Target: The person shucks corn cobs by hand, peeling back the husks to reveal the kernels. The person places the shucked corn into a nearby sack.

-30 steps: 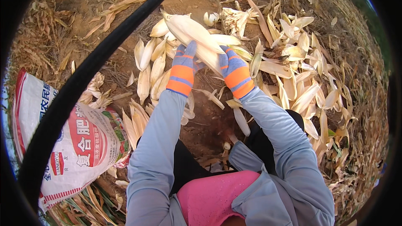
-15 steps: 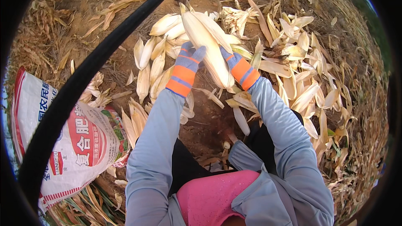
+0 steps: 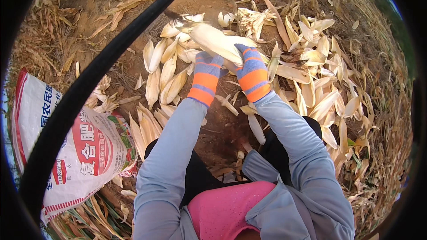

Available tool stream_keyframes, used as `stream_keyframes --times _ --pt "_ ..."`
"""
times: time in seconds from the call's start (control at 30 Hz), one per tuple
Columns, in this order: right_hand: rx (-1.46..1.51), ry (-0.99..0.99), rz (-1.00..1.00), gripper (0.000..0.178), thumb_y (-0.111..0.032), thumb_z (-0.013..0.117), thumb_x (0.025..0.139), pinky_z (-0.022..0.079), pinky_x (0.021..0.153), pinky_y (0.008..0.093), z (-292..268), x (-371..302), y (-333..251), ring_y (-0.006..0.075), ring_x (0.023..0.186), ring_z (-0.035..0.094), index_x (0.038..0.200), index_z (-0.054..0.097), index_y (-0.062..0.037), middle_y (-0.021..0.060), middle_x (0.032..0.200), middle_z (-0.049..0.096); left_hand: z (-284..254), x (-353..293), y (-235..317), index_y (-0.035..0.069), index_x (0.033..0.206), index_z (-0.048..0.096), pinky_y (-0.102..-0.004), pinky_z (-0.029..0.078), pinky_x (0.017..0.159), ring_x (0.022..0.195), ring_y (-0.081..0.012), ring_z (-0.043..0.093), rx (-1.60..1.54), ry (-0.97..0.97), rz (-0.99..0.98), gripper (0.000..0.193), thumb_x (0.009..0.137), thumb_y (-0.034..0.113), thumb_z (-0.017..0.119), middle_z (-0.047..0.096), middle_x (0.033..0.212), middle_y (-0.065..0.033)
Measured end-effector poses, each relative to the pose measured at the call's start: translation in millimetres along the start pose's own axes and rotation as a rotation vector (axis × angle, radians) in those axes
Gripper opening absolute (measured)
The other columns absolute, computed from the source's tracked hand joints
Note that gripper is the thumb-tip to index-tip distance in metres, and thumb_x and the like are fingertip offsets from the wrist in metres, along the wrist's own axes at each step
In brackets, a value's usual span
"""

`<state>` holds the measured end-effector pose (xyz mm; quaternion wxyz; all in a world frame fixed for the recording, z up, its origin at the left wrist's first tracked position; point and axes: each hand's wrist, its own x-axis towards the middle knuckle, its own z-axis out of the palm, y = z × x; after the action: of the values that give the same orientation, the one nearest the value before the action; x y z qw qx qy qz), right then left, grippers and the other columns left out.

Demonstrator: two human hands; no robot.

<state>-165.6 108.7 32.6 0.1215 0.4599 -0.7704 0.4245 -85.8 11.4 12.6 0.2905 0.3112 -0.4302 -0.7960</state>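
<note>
Both my hands wear grey-blue gloves with orange bands. Between them is a large ear of corn (image 3: 213,40) in a pale dry husk, tilted with its dark silk tip toward the far left. My left hand (image 3: 207,73) closes on the near end of the ear from the left. On the other side my right hand (image 3: 253,71) wraps the same end, fingers curled round the husk. Just beyond and left of my left hand lies a pile of husked-covered corn ears (image 3: 167,69) on the soil. The fingertips under the ear are partly hidden.
A white and red woven sack (image 3: 100,151) stands at the left, behind a black strap (image 3: 104,58) crossing the view. Loose dry husks (image 3: 327,102) are heaped at the right. Dry stalks and leaves cover the ground around, and bare brown soil (image 3: 218,129) shows between my legs.
The ear has tipped leftward and lies flatter, its dark silk now showing at the far left. My right hand has shifted nearer and slightly left; my left hand has moved right and a little nearer.
</note>
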Motion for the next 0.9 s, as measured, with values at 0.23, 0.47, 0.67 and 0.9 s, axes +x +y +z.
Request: stream_keyframes --times 0.23,0.47,0.67,0.9 --pt "0.022 -0.038 -0.087 0.047 -0.010 0.065 0.062 0.040 0.081 0.0366 0 0 -27 0.0335 0.094 0.049 0.106 0.050 -0.0031 0.0186 0.101 0.050 -42 63 -46 0.008 0.114 0.039 -0.0371 0.045 0.077 0.095 -0.0219 0.049 0.446 -0.221 0.513 0.036 0.083 0.023 0.049 0.048 0.109 -0.0081" --pt "0.295 -0.115 0.005 0.042 -0.015 0.063 0.069 0.042 0.078 0.0327 -5 3 -14 0.0302 0.089 0.053 0.106 0.050 -0.0008 0.0178 0.099 0.054 -28 65 -27 0.008 0.115 0.039 -0.0361 0.045 0.079 0.095 -0.0215 0.050 -0.616 -0.463 -0.050 0.037 0.082 0.020 0.051 0.049 0.109 -0.0087" --pt "0.266 -0.099 0.443 0.032 -0.027 0.054 0.079 0.042 0.063 0.0311 0 9 7 0.0202 0.068 0.056 0.094 0.057 0.0007 0.0128 0.070 0.059 -10 25 -9 0.012 0.119 0.036 -0.0492 0.041 0.086 0.102 -0.0300 0.046 -0.454 -0.070 0.119 0.058 0.069 0.001 0.063 0.044 0.113 -0.0114" --pt "1.066 0.223 0.927 0.032 -0.020 0.055 0.080 0.047 0.072 0.0325 -6 28 56 0.0199 0.077 0.056 0.105 0.051 -0.0007 0.0095 0.090 0.058 -37 23 8 0.013 0.118 0.036 -0.0476 0.044 0.080 0.103 -0.0279 0.045 -0.668 0.101 -0.046 0.059 0.068 0.010 0.068 0.043 0.114 -0.0102"
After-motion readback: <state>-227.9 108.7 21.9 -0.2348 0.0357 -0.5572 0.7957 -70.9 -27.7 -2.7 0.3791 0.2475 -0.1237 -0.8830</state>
